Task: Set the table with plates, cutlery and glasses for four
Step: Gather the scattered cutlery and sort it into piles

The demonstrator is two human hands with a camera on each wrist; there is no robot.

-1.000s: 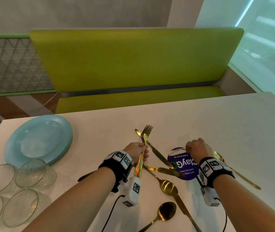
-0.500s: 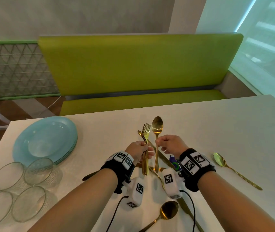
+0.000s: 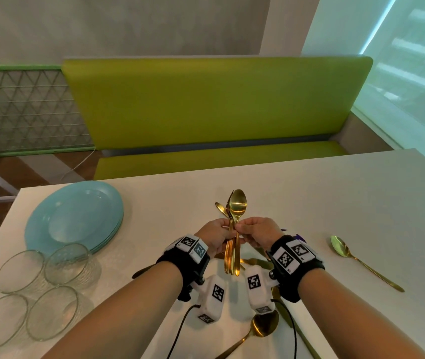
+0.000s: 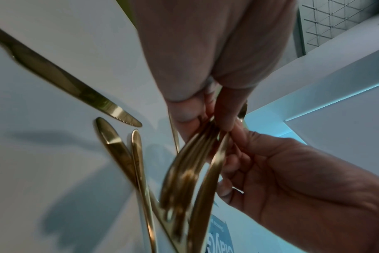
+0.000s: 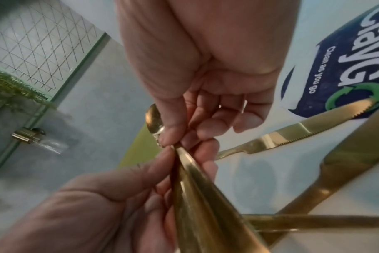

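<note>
My left hand (image 3: 220,235) grips a bundle of gold cutlery (image 3: 229,257) upright above the white table (image 3: 309,203). My right hand (image 3: 245,229) pinches a gold spoon (image 3: 237,203) by its neck and holds it flat against that bundle. The spoon's bowl stands above both hands and hides the bundle's tips. In the left wrist view the handles (image 4: 184,171) fan out below my fingers (image 4: 184,111). In the right wrist view both hands meet on the handles (image 5: 195,188). A stack of teal plates (image 3: 74,216) and several glasses (image 3: 66,263) stand at the left.
Loose gold cutlery lies on the table: a spoon (image 3: 361,260) at the right, a spoon (image 3: 263,326) near the front edge, another spoon (image 3: 220,208) beyond my hands, and knives (image 5: 292,133) beside a purple sticker (image 5: 346,68). A green bench (image 3: 206,104) runs along the far side.
My right hand lifted a spoon off the table by the sticker and carried it left to the bundle in my left hand. The left hand stayed raised with its cutlery.
</note>
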